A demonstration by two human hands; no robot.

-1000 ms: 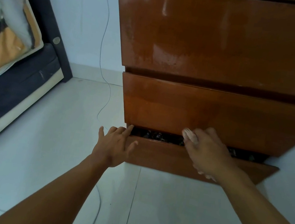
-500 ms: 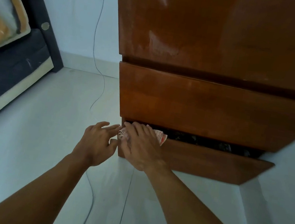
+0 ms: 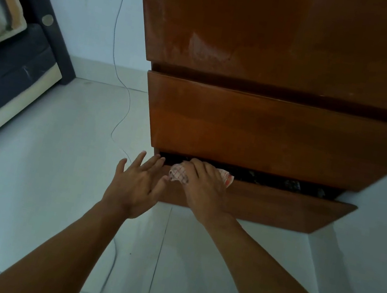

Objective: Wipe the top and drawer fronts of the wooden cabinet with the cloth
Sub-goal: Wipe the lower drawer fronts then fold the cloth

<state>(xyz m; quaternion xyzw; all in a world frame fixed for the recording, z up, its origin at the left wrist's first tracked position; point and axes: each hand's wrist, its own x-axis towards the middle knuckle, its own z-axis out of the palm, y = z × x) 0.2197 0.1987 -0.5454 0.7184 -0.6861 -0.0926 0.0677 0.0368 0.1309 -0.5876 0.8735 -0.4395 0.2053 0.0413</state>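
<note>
- Left hand (image 3: 138, 183): its grip is spread and holds nothing, with the fingertips at the left corner of the ajar bottom drawer front (image 3: 279, 209) of the glossy brown wooden cabinet (image 3: 282, 45).
- Right hand (image 3: 202, 190), just beside it: its grip is curled over the bunched red-checked white cloth (image 3: 178, 173), pressing it on that drawer's top edge near the left corner.
- The front's long axis runs level, and nearly all of it lies right of the cloth. I'd judge the coming sweep goes rightward.
</note>
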